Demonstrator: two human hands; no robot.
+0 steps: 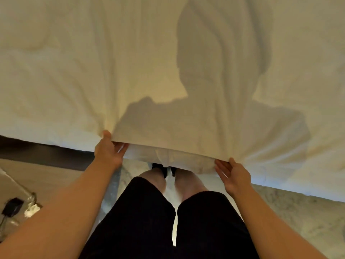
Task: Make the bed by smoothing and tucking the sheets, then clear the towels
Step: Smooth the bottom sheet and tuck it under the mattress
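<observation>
white sheet [168, 71], wrinkled and shadowed, covers the bed; its near edge is lifted, pinched by the left hand [107, 150] and the right hand [233, 176].

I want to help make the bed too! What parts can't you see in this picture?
Head view only:
- Fingers of the left hand and right hand: tips tucked under the sheet edge, which each hand pinches.
- Mattress and lower layers: covered by the sheet.
- Bed's far end and sides: cut off by the frame.
- Towels: none in view.
- Shoes: mostly hidden by the hanging sheet.
- Dark object on the floor: too small to identify.
</observation>
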